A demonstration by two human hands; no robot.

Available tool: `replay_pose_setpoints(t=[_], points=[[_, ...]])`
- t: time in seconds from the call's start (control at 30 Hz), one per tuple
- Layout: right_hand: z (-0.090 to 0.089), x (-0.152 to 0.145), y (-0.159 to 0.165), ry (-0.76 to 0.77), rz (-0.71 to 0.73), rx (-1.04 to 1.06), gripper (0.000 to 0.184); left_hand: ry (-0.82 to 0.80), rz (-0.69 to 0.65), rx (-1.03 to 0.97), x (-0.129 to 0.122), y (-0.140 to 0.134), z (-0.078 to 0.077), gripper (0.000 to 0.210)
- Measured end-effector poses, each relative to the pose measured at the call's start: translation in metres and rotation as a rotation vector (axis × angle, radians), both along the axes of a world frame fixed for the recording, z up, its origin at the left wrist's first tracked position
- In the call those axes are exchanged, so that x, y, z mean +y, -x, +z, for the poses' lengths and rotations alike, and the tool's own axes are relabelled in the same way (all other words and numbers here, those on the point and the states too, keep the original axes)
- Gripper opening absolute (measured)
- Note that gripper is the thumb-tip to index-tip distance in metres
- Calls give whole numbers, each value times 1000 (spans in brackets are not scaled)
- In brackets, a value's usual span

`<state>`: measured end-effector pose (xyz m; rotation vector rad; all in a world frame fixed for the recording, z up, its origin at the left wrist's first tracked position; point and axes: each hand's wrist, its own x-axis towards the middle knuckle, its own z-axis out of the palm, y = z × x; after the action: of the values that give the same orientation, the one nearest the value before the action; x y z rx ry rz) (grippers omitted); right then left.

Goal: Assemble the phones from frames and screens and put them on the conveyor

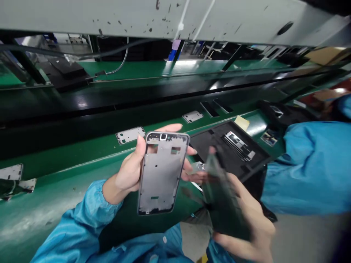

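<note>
My left hand (pixel 128 171) grips a grey metal phone frame (pixel 163 175) by its edges, thumb on the left side and fingertips showing at the right. The frame stands nearly upright, facing me, with small cutouts near its top and bottom. Just to the right, my right hand (pixel 256 223) holds a dark, glossy phone-sized panel (pixel 223 199), tilted and smeared by motion. It looks like a phone screen, but its details are blurred. The panel and the frame are apart.
Phone frames (pixel 130 135) and dark phone-shaped pieces (pixel 210 109) lie along the green bench's raised strip. A black tray (pixel 211 135) with stacked parts (pixel 238 146) stands at right, beside a co-worker's blue sleeve (pixel 307 168). A grey beam (pixel 131 16) crosses overhead.
</note>
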<state>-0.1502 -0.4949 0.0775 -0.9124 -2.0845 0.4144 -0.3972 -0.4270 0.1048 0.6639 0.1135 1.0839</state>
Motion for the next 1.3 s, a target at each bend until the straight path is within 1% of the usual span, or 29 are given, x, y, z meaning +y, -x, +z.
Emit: replay_pose_setpoints(t=[0.07,0.17,0.27,0.47,0.67,0.73,0.83,0.93,1.03,1.2,1.3], points=[[5,6,4,-43,18,-2,64,-16,109,50,9,0,-5,63],[4,13,5,-45,-19,-20,64,-18,280,92,21,2,-9,61],[0,15,2,-14,-32,-44,62,-34,353,100,28,5,-10,60],[2,13,3,-15,-8,-105,63,-122,413,111,29,12,-11,62],[2,14,9,-51,-4,-150,64,-182,422,150,27,13,-13,68],[1,14,10,-69,-19,-174,64,-178,427,157,24,13,-10,71],[1,15,12,-102,-32,-190,66,-121,453,184,19,13,-4,72],[2,15,15,-105,-9,-159,66,-93,462,206,14,14,0,73],[1,15,19,-97,14,-108,66,-103,458,213,11,15,1,74],[-3,15,26,-92,6,-32,66,-206,464,194,10,15,0,58],[-5,17,31,-77,20,3,69,-237,486,214,11,13,-1,58]])
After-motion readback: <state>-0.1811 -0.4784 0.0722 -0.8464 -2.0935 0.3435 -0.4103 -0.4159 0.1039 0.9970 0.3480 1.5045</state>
